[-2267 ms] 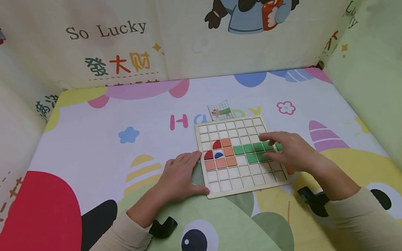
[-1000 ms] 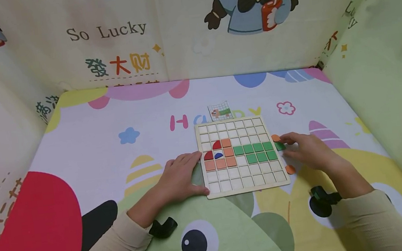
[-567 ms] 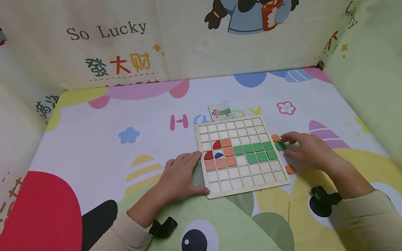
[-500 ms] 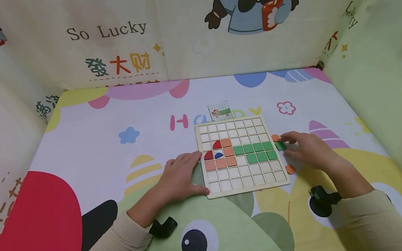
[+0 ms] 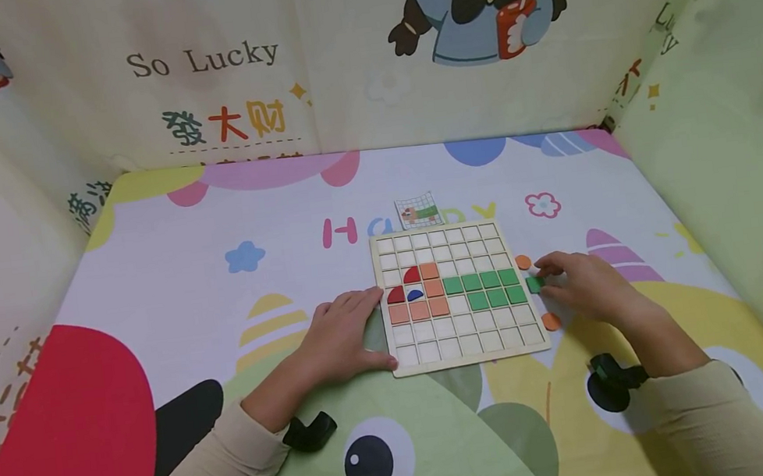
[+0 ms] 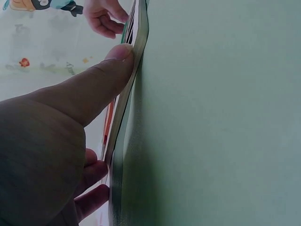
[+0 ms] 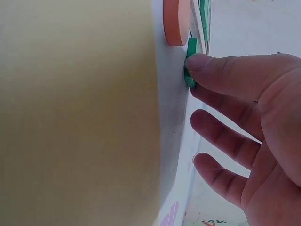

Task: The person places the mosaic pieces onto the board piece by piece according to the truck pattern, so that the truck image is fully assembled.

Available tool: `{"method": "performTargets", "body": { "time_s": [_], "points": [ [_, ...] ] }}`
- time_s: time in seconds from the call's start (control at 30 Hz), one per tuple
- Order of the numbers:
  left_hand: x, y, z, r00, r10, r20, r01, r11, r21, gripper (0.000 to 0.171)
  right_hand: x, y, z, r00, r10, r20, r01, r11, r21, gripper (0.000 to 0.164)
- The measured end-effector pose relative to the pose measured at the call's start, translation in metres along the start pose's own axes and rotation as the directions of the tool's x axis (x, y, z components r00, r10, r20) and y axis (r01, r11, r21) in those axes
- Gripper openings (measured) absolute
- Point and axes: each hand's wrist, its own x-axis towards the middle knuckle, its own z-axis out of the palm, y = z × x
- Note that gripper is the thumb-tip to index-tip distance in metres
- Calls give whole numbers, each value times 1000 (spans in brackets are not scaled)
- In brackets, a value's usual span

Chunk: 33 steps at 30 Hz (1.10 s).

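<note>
My right hand [image 5: 588, 289] is just past the right edge of the wooden grid board [image 5: 472, 355], pinching a green square tile [image 5: 535, 285] between thumb and forefinger. The right wrist view shows the thumb on this green tile [image 7: 191, 75], with the other fingers spread behind. At the board's left edge lies my left hand [image 5: 343, 336], thumb at the near corner and fingertips farther up the side. Two rows of green tiles [image 5: 490, 280], several orange tiles [image 5: 419, 310], red quarter-round pieces [image 5: 411, 275] and a blue half-round piece [image 5: 415, 295] sit in the board's cells.
One orange round piece [image 5: 523, 262] lies beyond the green tile, another orange disc [image 5: 551, 321] nearer, both right of the board. A small picture card [image 5: 419, 210] rests against the board's far side. The patterned tablecloth [image 5: 190, 291] runs to the printed curtain walls [image 5: 332, 55].
My right hand has drawn back from over the board to its right side and taken hold of the green tile, which has shifted slightly right and turned. The left hand stays put.
</note>
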Motion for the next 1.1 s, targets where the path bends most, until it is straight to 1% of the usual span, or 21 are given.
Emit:
{"method": "performTargets", "body": {
  "time_s": [0.27, 0.4, 0.67, 0.87, 1.1],
  "points": [
    [0, 0, 0, 1000, -1, 1, 1, 1000, -1, 105, 0, 1, -1, 1000, -1, -2, 1, 1000, -15, 40],
    [0, 0, -1, 1000, -2, 2, 2, 1000, -2, 105, -1, 0, -2, 1000, -13, -12, 13, 1000, -5, 41],
    [0, 0, -1, 1000, 6, 3, -6, 1000, 1, 105, -4, -13, -3, 999, -41, -20, 42, 999, 24, 35],
    [0, 0, 0, 1000, 10, -2, -10, 1000, 3, 106, -4, -26, -1, 996, -82, -24, 83, 996, 31, 29],
    [0, -1, 0, 1000, 8, 0, -8, 1000, 2, 105, -2, -39, 3, 982, -182, -49, 182, 983, 5, 28]
  ]
}}
